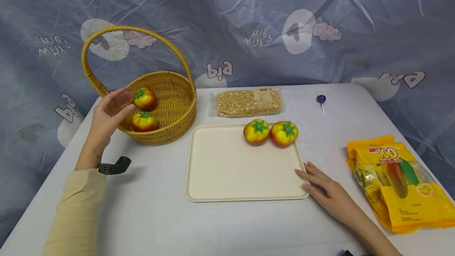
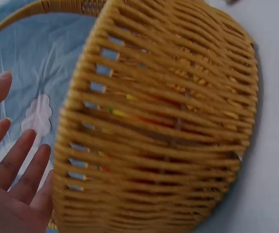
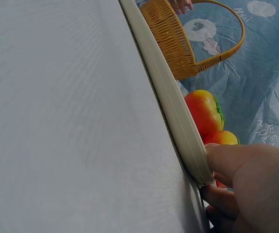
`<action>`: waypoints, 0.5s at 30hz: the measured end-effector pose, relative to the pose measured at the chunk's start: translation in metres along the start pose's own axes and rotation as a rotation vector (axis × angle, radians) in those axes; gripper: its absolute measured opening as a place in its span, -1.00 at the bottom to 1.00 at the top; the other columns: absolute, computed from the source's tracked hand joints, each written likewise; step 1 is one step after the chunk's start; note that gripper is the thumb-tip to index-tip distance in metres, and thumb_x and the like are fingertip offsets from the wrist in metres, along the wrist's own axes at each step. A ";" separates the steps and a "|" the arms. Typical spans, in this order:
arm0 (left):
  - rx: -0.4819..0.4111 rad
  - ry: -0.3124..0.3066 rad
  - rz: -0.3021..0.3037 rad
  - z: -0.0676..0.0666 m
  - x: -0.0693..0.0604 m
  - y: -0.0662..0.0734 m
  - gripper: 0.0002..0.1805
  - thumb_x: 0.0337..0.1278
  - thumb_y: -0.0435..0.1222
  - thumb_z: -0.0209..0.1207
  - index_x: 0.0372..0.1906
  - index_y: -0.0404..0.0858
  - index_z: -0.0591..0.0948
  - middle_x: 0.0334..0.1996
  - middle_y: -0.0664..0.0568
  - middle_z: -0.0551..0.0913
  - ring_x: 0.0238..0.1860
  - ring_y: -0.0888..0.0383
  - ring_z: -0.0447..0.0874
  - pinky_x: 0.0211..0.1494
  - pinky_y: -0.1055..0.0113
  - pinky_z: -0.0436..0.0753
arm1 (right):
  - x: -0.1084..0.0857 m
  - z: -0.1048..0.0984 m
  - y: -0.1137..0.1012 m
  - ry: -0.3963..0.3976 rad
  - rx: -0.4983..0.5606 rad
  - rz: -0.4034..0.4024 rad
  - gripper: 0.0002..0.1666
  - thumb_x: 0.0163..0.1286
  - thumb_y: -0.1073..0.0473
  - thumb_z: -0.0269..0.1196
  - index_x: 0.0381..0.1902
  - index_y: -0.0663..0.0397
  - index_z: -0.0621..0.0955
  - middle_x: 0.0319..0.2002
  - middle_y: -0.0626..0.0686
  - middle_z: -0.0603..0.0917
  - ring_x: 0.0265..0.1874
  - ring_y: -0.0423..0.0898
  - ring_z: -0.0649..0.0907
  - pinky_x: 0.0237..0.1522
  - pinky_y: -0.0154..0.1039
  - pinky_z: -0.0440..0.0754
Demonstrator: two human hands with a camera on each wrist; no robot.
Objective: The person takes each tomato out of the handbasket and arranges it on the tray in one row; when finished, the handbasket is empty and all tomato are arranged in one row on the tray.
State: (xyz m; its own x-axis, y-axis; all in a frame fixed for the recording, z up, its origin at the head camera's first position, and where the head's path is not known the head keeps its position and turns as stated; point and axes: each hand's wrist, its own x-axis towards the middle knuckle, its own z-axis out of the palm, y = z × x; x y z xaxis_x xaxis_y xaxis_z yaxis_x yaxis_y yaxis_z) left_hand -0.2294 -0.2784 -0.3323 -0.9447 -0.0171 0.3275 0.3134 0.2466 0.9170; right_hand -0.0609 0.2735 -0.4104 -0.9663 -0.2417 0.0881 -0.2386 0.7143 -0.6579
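In the head view my left hand [image 1: 110, 112] is at the left rim of a wicker basket [image 1: 190, 119], its fingers spread loosely and holding nothing. Two red-and-yellow tomatoes with green leafy tops lie inside, one tomato [image 1: 145, 98] behind the other tomato [image 1: 144, 122]. The left wrist view shows bare fingers [image 2: 20, 165] beside the woven wall. My right hand [image 1: 328, 192] rests at the right edge of a cream tray [image 1: 241, 173], fingertips touching its rim near the front corner. On the tray's back right, another tomato [image 1: 256, 132] sits against a fourth tomato [image 1: 284, 134].
A clear bag of yellow kernels [image 1: 245, 104] lies behind the tray. Farther right is a purple lollipop [image 1: 321, 99]. A yellow candy bag [image 1: 401, 189] lies at the right table edge. The basket's tall handle [image 1: 142, 31] arches up before a patterned blue-grey cloth [image 1: 227, 23].
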 end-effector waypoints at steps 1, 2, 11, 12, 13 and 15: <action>0.005 -0.001 -0.007 -0.002 0.000 -0.004 -0.42 0.13 -0.39 0.24 0.29 -0.17 0.41 0.13 -0.04 0.48 0.16 0.07 0.38 0.06 0.55 0.41 | 0.000 0.000 0.000 0.002 0.002 -0.005 -0.54 0.38 0.08 0.18 0.23 -0.09 0.51 0.31 0.23 0.29 0.31 0.19 0.21 0.21 0.11 0.19; 0.017 -0.005 -0.014 -0.004 0.001 -0.007 -0.42 0.13 -0.38 0.24 0.29 -0.17 0.40 0.13 -0.04 0.48 0.16 0.07 0.38 0.04 0.56 0.41 | -0.001 0.000 0.000 0.005 0.002 -0.008 -0.54 0.37 0.08 0.18 0.23 -0.10 0.51 0.31 0.22 0.29 0.31 0.18 0.21 0.26 -0.03 0.17; 0.303 -0.258 -0.124 -0.016 0.011 -0.006 -0.32 0.21 -0.22 0.20 0.38 -0.26 0.23 0.24 -0.20 0.34 0.19 -0.12 0.31 -0.03 0.60 0.42 | -0.001 0.001 0.000 0.014 -0.006 -0.016 -0.54 0.36 0.09 0.19 0.22 -0.11 0.52 0.31 0.20 0.31 0.31 0.16 0.22 0.22 -0.51 0.02; 0.333 -0.295 -0.142 -0.017 0.012 -0.005 -0.31 0.21 -0.21 0.20 0.38 -0.27 0.22 0.26 -0.23 0.31 0.20 -0.14 0.31 -0.01 0.57 0.43 | -0.001 0.001 0.001 0.014 -0.008 -0.015 -0.54 0.36 0.09 0.19 0.22 -0.11 0.52 0.31 0.20 0.31 0.31 0.15 0.22 0.23 -0.50 0.03; 0.354 -0.335 -0.152 -0.018 0.014 -0.004 -0.28 0.20 -0.20 0.21 0.39 -0.31 0.20 0.26 -0.26 0.29 0.21 -0.17 0.30 0.05 0.48 0.44 | -0.001 0.001 0.001 0.013 -0.008 -0.013 -0.54 0.36 0.09 0.19 0.22 -0.11 0.52 0.31 0.20 0.31 0.31 0.15 0.22 0.26 -0.42 0.05; 0.385 -0.404 -0.175 -0.019 0.017 -0.003 -0.25 0.18 -0.21 0.23 0.39 -0.34 0.18 0.28 -0.30 0.26 0.23 -0.21 0.26 0.15 0.27 0.42 | -0.001 0.001 0.001 0.010 -0.009 -0.008 -0.54 0.37 0.09 0.19 0.22 -0.11 0.52 0.31 0.20 0.30 0.31 0.15 0.22 0.29 -0.22 0.11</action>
State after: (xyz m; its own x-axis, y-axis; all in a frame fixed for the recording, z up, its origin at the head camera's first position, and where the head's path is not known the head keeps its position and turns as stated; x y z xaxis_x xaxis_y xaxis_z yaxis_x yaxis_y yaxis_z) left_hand -0.2447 -0.2980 -0.3256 -0.9648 0.2630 -0.0033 0.1634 0.6091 0.7761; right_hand -0.0602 0.2740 -0.4115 -0.9653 -0.2411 0.1005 -0.2472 0.7184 -0.6503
